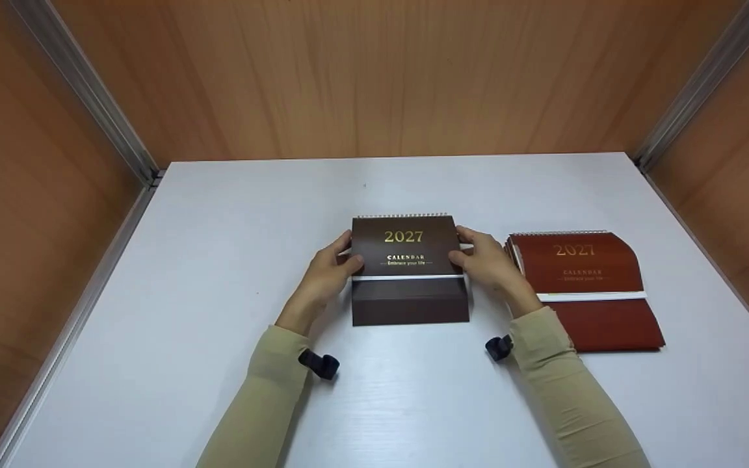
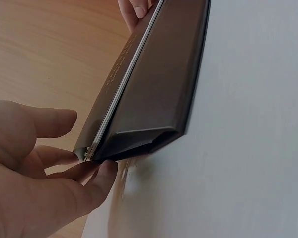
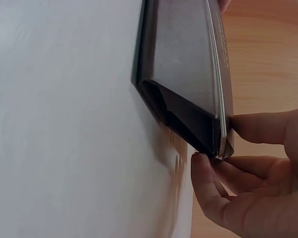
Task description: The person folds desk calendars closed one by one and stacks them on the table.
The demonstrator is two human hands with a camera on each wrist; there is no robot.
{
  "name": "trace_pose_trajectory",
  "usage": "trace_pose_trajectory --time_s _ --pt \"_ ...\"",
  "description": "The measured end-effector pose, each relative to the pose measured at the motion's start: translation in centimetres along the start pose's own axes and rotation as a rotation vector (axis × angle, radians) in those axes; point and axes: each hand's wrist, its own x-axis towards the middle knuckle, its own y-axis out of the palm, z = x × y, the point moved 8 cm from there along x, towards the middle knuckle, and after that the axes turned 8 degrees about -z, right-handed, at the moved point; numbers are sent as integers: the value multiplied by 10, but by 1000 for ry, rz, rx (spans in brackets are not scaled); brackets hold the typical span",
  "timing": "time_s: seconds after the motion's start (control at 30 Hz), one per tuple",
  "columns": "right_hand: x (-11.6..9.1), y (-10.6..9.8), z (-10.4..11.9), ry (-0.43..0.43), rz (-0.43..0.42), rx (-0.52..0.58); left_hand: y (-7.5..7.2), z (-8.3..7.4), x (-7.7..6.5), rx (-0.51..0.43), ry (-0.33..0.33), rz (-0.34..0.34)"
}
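A dark brown desk calendar with gold "2027" lettering and a spiral binding along its top stands tilted on the white table. My left hand holds its left side, thumb over the front cover's edge in the head view. In the left wrist view, the left hand's fingertips meet the calendar's side edge. On the opposite side my right hand grips the calendar, thumb on the cover and fingers at its side and behind. The folded stand's open end shows in the right wrist view.
A red 2027 calendar stands on the white table to the right, partly behind my right forearm. Its cover's right corner curls. Wooden panels with metal corner posts enclose the back and sides. Each wrist wears a small black camera.
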Motion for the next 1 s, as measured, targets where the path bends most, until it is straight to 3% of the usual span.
trace_pose_trajectory --time_s 1.0 --pt "-1 8 -2 -16 66 0 4 6 1 11 -35 23"
